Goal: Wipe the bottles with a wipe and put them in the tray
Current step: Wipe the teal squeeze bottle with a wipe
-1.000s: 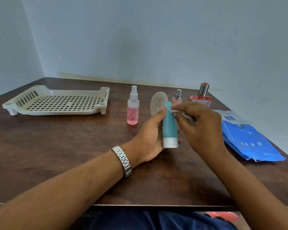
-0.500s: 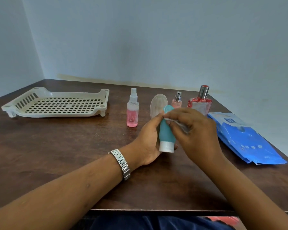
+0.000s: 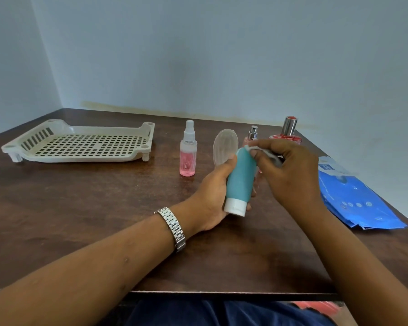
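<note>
Two hands: left hand (image 3: 212, 196) grips teal bottle (image 3: 240, 180) over the counter's (image 3: 99, 208) middle; right hand (image 3: 290, 177) pinches wipe (image 3: 267, 154) on its upper end.
Done well: turn bottle, draw wipe toward cap (image 3: 234, 208).
Tray (image 3: 80, 158): far-left corner.

The teal bottle (image 3: 239, 182), white cap down, sits tilted in the left hand (image 3: 212, 196). The white wipe (image 3: 265, 154), pinched by the right hand (image 3: 290, 175), presses on its upper end. Left of the teal bottle the pink spray bottle (image 3: 188, 151) stands upright, with the cream slotted tray (image 3: 80, 147) farther left. Behind it stand a pink perfume bottle (image 3: 252, 135) and a red perfume bottle (image 3: 289, 131), both partly hidden.
</note>
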